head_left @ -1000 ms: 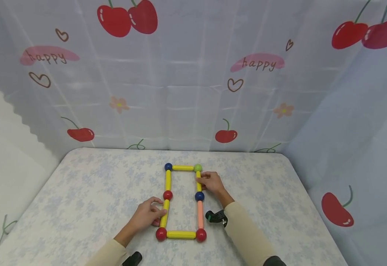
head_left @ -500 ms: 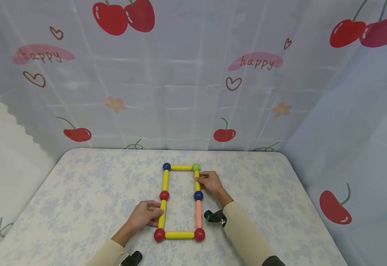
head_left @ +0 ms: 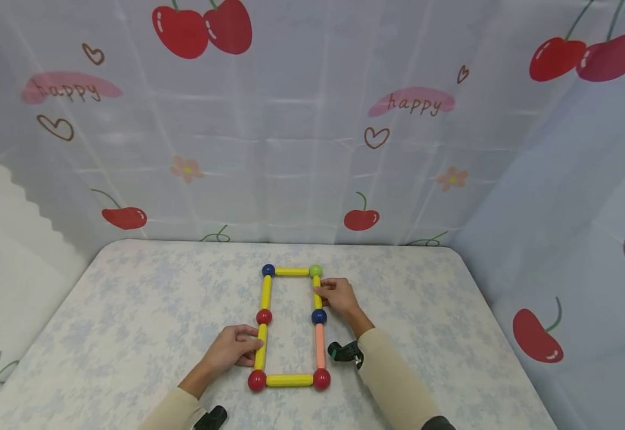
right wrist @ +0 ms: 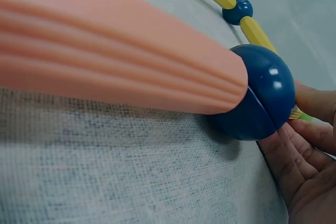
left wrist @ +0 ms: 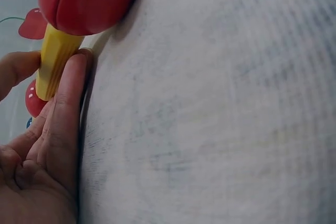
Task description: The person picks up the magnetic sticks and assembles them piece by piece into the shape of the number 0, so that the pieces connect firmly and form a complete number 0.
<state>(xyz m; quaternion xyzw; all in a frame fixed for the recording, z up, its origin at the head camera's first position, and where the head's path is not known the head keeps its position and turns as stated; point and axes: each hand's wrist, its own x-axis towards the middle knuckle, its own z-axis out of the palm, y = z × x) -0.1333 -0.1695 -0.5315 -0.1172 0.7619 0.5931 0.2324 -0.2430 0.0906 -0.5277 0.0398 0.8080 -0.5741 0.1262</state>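
Observation:
Magnetic rods and balls lie joined in a tall rectangle on the table. My left hand (head_left: 228,351) pinches the lower left yellow rod (head_left: 259,359) between thumb and fingers, between a red ball (head_left: 264,316) and the red corner ball (head_left: 256,380). On the far right side, my right hand (head_left: 339,295) pinches another yellow rod (head_left: 317,282), between a green ball (head_left: 316,271) and a blue ball (head_left: 319,316). A pink rod (head_left: 320,346) runs from that blue ball to a second red corner ball (head_left: 321,380). In the right wrist view, the blue ball (right wrist: 262,93) partly hides the fingers.
Yellow rods form the near side (head_left: 289,380) and far side (head_left: 292,272) of the rectangle. A blue ball (head_left: 268,271) marks its far left corner. The patterned tablecloth (head_left: 156,310) reaches a cherry-printed curtain (head_left: 269,179) behind. Black wrist gear (head_left: 345,352) sits beside the right sleeve.
The middle red ball on the left side has shifted slightly outward, so that side is straighter. My left fingers have settled closer onto the rod. The right hand keeps its hold.

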